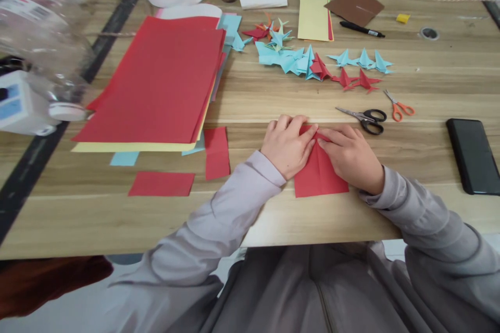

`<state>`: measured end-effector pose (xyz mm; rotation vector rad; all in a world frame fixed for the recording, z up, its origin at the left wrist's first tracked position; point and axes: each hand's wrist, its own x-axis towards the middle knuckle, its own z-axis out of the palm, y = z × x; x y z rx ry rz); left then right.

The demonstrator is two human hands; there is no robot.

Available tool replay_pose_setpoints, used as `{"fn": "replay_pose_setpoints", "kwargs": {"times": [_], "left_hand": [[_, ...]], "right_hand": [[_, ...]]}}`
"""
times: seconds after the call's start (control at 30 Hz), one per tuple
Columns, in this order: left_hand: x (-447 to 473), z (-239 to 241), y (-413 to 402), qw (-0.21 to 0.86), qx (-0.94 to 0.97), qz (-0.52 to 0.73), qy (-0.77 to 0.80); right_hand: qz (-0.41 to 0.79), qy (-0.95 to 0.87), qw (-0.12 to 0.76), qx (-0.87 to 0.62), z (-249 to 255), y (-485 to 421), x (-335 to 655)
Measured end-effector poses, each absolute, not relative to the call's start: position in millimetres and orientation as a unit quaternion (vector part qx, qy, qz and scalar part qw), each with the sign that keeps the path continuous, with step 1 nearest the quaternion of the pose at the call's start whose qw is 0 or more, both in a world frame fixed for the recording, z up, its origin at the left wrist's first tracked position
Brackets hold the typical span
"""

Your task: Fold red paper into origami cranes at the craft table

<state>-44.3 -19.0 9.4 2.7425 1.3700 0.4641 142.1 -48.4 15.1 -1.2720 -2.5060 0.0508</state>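
Note:
A small red paper sheet (318,177) lies on the wooden table (273,218) near its front edge, partly folded. My left hand (287,145) presses on its upper left part with fingers curled together. My right hand (351,156) presses the upper right part, fingertips meeting the left hand's at a fold. Both hands cover the top of the sheet.
A stack of red and yellow sheets (160,83) lies to the left, with red offcuts (162,183) in front. Folded blue and red paper figures (312,62) lie behind. Black scissors (363,117), orange scissors (398,108) and a phone (473,155) sit to the right.

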Motion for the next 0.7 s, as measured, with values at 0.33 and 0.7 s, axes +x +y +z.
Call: {"fn": "replay_pose_setpoints", "kwargs": {"times": [0.33,0.7], "left_hand": [[-44.4,10.4,-19.0,0.019,0.885,0.145,0.443],[-44.9,10.4,-18.6,0.020,0.886,0.143,0.440]], "right_hand": [[0.009,-0.884,0.151,-0.443,15.2,-47.7,144.0],[0.035,-0.884,0.174,-0.432,11.5,-44.9,146.6]]}}
